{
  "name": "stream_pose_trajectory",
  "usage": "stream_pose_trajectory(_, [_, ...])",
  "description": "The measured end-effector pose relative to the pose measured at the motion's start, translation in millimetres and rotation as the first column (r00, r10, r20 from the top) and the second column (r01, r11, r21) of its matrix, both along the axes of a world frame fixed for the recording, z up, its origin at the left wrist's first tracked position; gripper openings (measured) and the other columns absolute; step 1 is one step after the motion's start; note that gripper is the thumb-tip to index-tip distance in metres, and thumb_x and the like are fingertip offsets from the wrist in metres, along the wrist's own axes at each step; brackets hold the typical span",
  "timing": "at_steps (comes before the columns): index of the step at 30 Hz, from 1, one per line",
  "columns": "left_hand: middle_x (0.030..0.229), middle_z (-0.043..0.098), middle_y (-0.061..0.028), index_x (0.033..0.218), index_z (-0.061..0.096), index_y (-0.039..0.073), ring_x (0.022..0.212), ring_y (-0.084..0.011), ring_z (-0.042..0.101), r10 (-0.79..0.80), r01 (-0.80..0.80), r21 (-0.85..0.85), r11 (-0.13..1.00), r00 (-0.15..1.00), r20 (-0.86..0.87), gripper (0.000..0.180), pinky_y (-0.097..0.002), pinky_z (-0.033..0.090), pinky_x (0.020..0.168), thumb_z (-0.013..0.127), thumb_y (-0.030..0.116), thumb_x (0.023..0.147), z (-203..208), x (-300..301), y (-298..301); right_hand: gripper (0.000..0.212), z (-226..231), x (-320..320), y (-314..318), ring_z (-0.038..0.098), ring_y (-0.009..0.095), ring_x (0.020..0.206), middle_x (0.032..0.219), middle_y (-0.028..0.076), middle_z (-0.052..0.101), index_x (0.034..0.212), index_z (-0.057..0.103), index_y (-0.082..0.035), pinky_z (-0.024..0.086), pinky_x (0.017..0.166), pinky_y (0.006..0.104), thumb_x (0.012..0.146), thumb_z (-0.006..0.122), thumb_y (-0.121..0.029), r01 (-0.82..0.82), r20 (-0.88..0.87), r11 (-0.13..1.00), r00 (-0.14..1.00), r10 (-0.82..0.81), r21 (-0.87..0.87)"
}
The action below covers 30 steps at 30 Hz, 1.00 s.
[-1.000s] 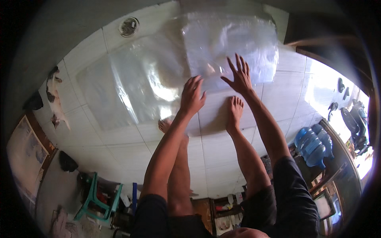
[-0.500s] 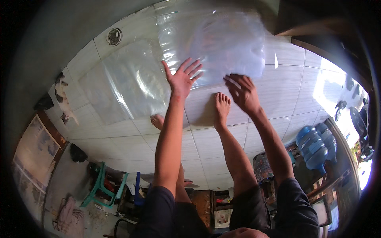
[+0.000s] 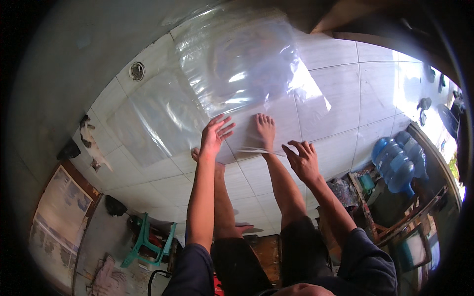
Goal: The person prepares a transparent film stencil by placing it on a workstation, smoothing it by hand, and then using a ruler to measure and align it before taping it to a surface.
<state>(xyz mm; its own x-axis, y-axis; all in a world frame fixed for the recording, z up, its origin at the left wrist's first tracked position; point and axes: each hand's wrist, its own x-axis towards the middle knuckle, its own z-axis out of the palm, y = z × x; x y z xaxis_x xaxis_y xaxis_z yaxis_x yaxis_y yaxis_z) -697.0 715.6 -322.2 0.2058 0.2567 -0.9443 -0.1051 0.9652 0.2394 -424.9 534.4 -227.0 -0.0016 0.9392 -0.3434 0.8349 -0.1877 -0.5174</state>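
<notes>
Head camera: on my head, left of a side-by-side pair
Floor tiles (image 3: pixel 377 93): faced steeply downward
My left hand (image 3: pixel 213 138), right hand (image 3: pixel 303 161): between lens and floor
My right sleeve (image 3: pixel 368 261): close, lower edge

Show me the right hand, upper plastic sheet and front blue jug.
Right hand (image 3: pixel 304 164): head view, middle of hand.
Upper plastic sheet (image 3: pixel 247 64): head view, central area.
Front blue jug (image 3: pixel 395 166): head view, its body.

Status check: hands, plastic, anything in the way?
Left hand open, apparently empty. Right hand apparently pinching a raised clear plastic edge. Plastic sheets spread on floor. Right foot close to that edge, possibly in the way.
</notes>
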Motion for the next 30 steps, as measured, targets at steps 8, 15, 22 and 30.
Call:
stream_pose_trajectory(8, [0.136, 0.062, -0.0108, 0.142, 0.050, 0.014, 0.117, -0.0265, 0.066, -0.026, 0.025, -0.092, 0.995, 1.000, -0.012, 0.041, -0.0359, 0.055, 0.089, 0.050, 0.030, 0.104, 28.5, 11.0, -77.8, 0.032, 52.7, -11.6, -79.5, 0.067, 0.031, 0.108, 0.131, 0.015, 0.064, 0.115, 0.073, -0.008, 0.056, 0.088, 0.0403, 0.085, 0.069, 0.002, 0.461, -0.185, 0.879, 0.860, -0.476, -0.123])
stream_pose_trajectory(15, [0.127, 0.066, -0.0140, 0.132, 0.050, 0.011, 0.110, -0.0301, 0.068, 0.081, -0.071, -0.269, 0.961, 0.996, 0.028, 0.045, -0.0406, 0.058, 0.089, 0.062, 0.039, 0.099, 36.2, 27.7, -110.4, 0.024, 48.2, -18.3, -98.9, 0.064, 0.035, 0.115, 0.133, 0.016, 0.063, 0.110, 0.076, -0.007, 0.054, 0.095, 0.0413, 0.087, 0.073, -0.006, 0.623, -0.154, 0.775, 0.760, -0.632, -0.105])
stream_pose_trajectory(22, [0.120, 0.068, -0.0179, 0.122, 0.051, 0.007, 0.100, -0.0311, 0.071, -0.072, 0.085, -0.330, 0.940, 0.996, 0.052, 0.047, -0.0407, 0.059, 0.086, 0.069, 0.040, 0.094, 56.0, 41.1, -132.0, 0.027, 42.2, -33.5, -111.9, 0.061, 0.034, 0.120, 0.132, 0.016, 0.063, 0.110, 0.076, -0.007, 0.052, 0.098, 0.0417, 0.084, 0.078, -0.015, 0.672, -0.145, 0.726, 0.712, -0.688, -0.145])
stream_pose_trajectory(30, [0.108, 0.073, -0.0170, 0.115, 0.058, 0.004, 0.081, -0.0233, 0.074, -0.218, 0.214, -0.210, 0.954, 0.976, 0.002, 0.027, -0.0296, 0.057, 0.065, 0.068, 0.018, 0.094, 74.3, 37.5, -142.8, 0.029, 49.0, -45.2, -121.2, 0.064, 0.032, 0.110, 0.128, 0.013, 0.064, 0.112, 0.075, -0.007, 0.054, 0.091, 0.0414, 0.083, 0.076, -0.011, 0.636, -0.115, 0.752, 0.745, -0.657, -0.176])
